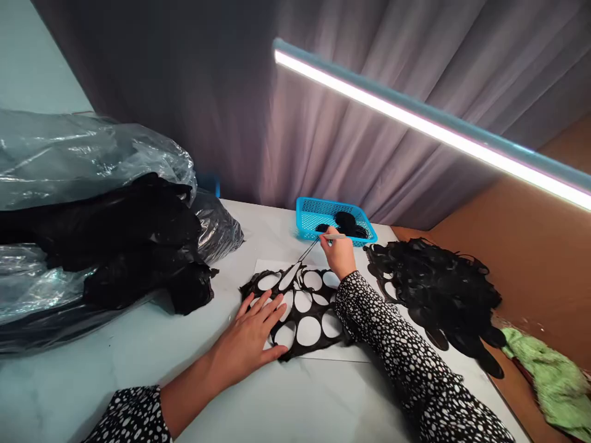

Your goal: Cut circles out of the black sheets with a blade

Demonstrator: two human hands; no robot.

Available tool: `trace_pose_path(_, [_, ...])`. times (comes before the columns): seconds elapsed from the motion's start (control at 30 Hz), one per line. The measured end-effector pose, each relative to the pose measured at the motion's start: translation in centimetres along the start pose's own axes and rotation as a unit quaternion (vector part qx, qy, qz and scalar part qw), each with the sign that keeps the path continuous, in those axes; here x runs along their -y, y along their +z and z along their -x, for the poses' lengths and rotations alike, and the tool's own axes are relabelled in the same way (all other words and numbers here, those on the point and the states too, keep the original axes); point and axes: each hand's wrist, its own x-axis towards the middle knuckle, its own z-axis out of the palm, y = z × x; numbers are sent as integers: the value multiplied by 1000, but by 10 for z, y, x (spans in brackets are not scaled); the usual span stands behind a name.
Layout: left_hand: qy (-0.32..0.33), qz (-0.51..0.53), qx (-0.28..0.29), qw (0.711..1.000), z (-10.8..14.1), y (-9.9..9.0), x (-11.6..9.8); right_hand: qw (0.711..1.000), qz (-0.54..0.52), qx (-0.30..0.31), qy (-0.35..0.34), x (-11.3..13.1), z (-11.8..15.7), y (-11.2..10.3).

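Note:
A thin black sheet with rows of oval holes [290,352] lies on a white board [344,352]. My left hand [249,335] rests flat over the sheet's left side, fingers spread. Above the far edge, my right hand [340,253] pinches a thin pale tool [333,236], its exact kind unclear. A narrow black strip [308,250] stretches from the sheet up to the right fingertips and looks pulled taut. Just behind that hand stands a blue perforated basket [306,202] with black round pieces [346,220] in it. My right sleeve hides the sheet's right edge.
To the right is a heap of black cut-out sheets [438,289], beside a green cloth [545,375]. Clear plastic bags [92,147] and a bundle of black material [120,227] fill the left. A bright tube lamp [415,120] hangs before a grey curtain [221,92].

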Motion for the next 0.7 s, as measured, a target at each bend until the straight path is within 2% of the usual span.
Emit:
trace_pose_path(0.07, [13,-2,-17,1000,2,-1,1,983,-145,66,88,6,5,2])
trace_pose_path(0.1, [11,-5,-33,999,3,-1,1,956,-229,126,133,11,10,4])
trace_pose_path(0.17, [-17,-17,-75,997,5,0,0,866,-377,256,205,23,22,9])
trace_pose_path(0.23, [-56,-34,-109,992,7,3,-1,777,-462,348,248,35,32,15])
trace_pose_path(0.3, [-82,-46,-122,988,8,7,0,724,-502,388,271,45,42,22])
trace_pose_path(0.33, [-88,-49,-124,987,9,9,1,712,-511,396,273,48,46,26])
trace_pose_path(0.37, [-93,-51,-126,986,10,12,2,714,-510,400,265,51,50,31])
trace_pose_path(0.4, [-95,-52,-127,986,10,13,3,731,-496,399,244,53,54,36])
trace_pose_path(0.5, [-88,-61,-129,986,11,16,3,838,-385,372,109,56,66,49])
trace_pose_path(0.57, [-78,-67,-129,986,11,16,3,886,-303,350,17,56,72,55])
trace_pose_path(0.63, [-72,-69,-130,986,10,15,2,901,-266,342,-33,55,75,59])
trace_pose_path(0.7, [-69,-69,-131,987,10,15,2,901,-258,344,-51,53,74,61])
